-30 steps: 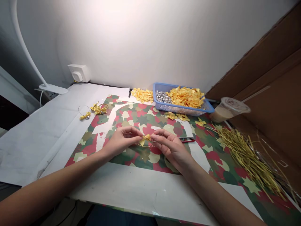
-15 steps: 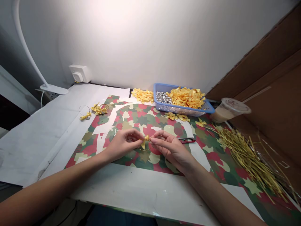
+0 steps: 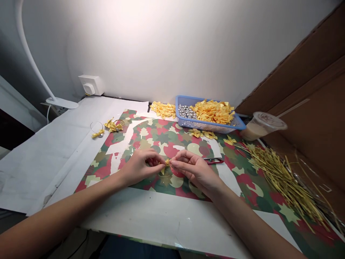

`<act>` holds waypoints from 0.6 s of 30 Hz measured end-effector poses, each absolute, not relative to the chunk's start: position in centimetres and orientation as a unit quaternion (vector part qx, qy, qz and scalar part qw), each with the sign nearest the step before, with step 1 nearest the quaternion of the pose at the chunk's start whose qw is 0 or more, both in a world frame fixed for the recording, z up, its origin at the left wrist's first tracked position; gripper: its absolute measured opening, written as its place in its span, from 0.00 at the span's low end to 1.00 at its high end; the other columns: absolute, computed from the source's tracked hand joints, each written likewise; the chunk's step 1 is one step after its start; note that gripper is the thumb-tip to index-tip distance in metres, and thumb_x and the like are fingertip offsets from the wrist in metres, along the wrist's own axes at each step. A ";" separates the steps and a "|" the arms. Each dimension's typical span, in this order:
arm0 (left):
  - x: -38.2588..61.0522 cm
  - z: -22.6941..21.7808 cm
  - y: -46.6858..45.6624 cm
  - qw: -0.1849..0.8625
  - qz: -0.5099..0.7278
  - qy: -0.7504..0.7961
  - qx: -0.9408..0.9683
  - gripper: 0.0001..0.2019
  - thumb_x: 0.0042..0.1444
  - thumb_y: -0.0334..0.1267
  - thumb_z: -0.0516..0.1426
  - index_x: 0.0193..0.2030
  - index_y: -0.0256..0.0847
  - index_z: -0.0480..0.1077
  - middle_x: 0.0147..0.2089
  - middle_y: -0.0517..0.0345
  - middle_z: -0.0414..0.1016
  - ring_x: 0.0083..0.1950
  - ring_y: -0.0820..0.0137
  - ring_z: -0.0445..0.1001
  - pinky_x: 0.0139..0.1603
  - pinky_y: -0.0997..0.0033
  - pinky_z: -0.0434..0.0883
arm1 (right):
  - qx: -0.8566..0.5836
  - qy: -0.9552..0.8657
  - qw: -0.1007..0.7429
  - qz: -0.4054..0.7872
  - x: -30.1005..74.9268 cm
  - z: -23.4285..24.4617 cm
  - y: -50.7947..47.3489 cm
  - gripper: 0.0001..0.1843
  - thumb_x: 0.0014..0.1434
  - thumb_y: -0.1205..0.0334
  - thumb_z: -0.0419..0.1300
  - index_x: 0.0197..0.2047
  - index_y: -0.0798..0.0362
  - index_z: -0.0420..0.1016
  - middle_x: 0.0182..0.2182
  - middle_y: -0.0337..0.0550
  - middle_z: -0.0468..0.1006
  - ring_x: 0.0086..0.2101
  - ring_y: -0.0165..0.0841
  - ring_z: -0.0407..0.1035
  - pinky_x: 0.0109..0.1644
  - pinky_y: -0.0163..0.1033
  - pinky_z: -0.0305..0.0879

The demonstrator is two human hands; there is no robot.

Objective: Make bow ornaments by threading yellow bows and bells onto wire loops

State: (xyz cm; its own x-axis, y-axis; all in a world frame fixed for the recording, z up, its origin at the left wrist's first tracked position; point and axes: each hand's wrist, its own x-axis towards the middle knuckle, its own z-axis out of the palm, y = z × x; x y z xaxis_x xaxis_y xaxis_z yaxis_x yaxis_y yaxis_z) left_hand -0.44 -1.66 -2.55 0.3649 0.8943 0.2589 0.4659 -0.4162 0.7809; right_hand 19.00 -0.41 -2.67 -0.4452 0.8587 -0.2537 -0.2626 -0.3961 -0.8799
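Note:
Over the middle of the patterned sheet, my left hand pinches a small yellow ribbon bow between thumb and fingertips. From the bow hangs a thin gold wire loop. My right hand faces it from the right, thumb and forefinger closed on the wire end beside the bow; the fingertips partly hide the join. To the left lie finished-looking wire loops with yellow bows, one on the white paper and a small cluster on the sheet's edge.
A blue basket at the back holds yellow bows and silver bells; more bows lie beside it. A red-edged tool lies behind my right hand. At right are a bundle of gold wires and a lidded drink cup. A lamp stands left.
The bow has turned and dropped slightly between my fingertips, and its wire loop has tilted. My right fingertips have moved a little left, closer to my left ones.

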 end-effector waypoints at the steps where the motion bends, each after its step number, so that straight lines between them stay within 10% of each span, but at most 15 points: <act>1: -0.5 -2.5 -1.7 0.295 0.342 0.434 0.780 0.06 0.55 0.35 0.58 0.31 0.38 0.75 0.29 0.58 0.73 0.28 0.75 0.70 0.27 0.77 0.66 | -0.376 -0.421 0.375 0.735 19.1 -2.7 -0.3 0.14 0.39 0.59 0.74 0.27 0.52 0.74 0.28 0.35 0.78 0.32 0.26 0.71 0.39 0.31 0.66; 18: -0.6 -3.2 -1.2 0.050 0.339 0.321 0.883 0.06 0.55 0.30 0.57 0.28 0.39 0.68 0.24 0.59 0.73 0.27 0.72 0.68 0.26 0.75 0.67 | -0.354 -0.625 0.373 0.587 19.1 -3.0 -0.8 0.06 0.54 0.58 0.62 0.32 0.51 0.73 0.30 0.40 0.76 0.33 0.33 0.72 0.36 0.38 0.68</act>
State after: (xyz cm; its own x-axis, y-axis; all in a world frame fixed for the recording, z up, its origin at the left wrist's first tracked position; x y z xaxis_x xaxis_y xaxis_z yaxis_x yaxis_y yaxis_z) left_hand -0.56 -1.20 -3.23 0.5645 0.6011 0.5658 0.5331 -0.7887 0.3061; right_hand 19.09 -0.80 -3.03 -0.4712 0.8806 0.0502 0.0044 0.0592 -0.9982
